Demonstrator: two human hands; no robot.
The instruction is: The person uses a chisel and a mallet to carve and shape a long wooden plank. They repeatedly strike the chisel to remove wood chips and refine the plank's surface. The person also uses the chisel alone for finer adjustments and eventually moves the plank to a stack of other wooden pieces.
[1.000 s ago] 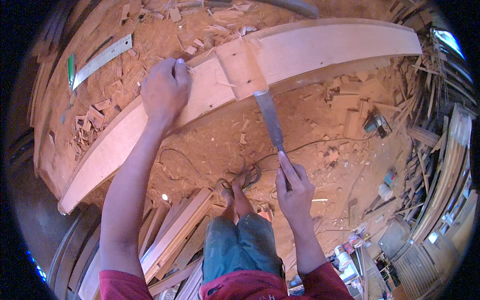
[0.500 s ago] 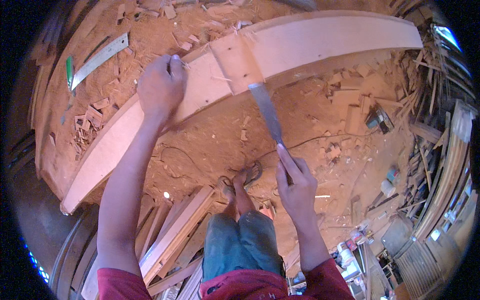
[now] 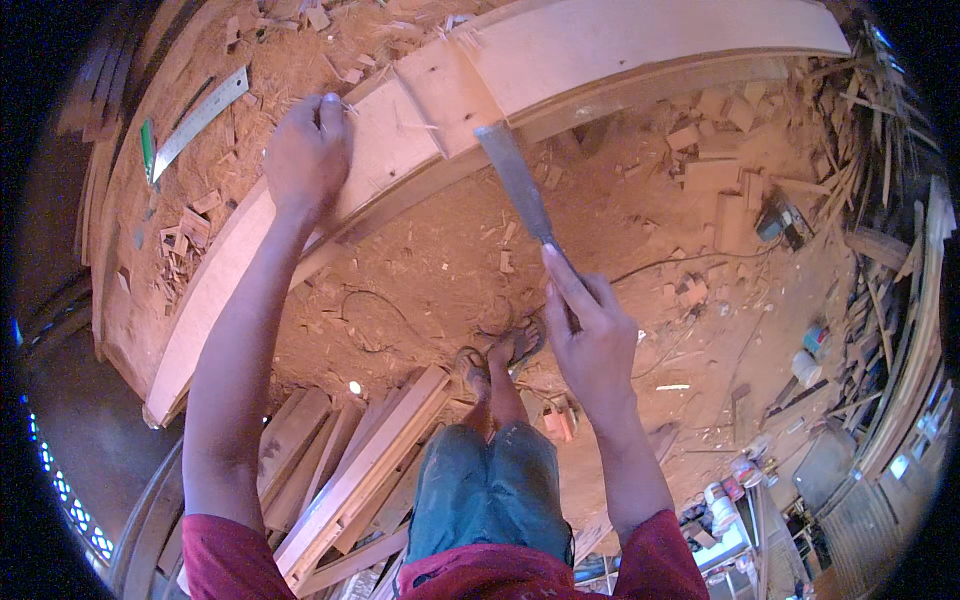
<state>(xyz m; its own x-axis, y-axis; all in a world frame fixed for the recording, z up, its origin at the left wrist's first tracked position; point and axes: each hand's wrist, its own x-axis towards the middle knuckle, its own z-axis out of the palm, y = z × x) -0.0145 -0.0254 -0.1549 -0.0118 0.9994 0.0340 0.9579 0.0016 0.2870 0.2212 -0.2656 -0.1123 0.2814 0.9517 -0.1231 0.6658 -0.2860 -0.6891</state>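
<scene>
A long curved wooden beam (image 3: 640, 48) arcs across the upper part of the view, with a shallow notch (image 3: 447, 85) cut over its width. In my right hand (image 3: 592, 335) is a wide flat chisel (image 3: 515, 178), the index finger laid along it. The chisel's tip lies at the beam's near edge, by the notch. My left hand (image 3: 308, 158) is closed on the beam, left of the notch, thumb up; whatever its curled fingers hold, if anything, is hidden. Wood splinters (image 3: 465, 40) stick up at the notch's far end.
A try square (image 3: 200, 122) with a green handle lies at the far left, near wood offcuts (image 3: 185, 235). Stacked planks (image 3: 360, 455) lean beside my legs. A cable (image 3: 650, 265) crosses the sawdust-covered floor to a power tool (image 3: 785, 222) at the right.
The view has shifted, so the beam sits higher in it. My right hand and the chisel have moved slightly up and left, the tip staying near the notch. My left hand stays on the beam.
</scene>
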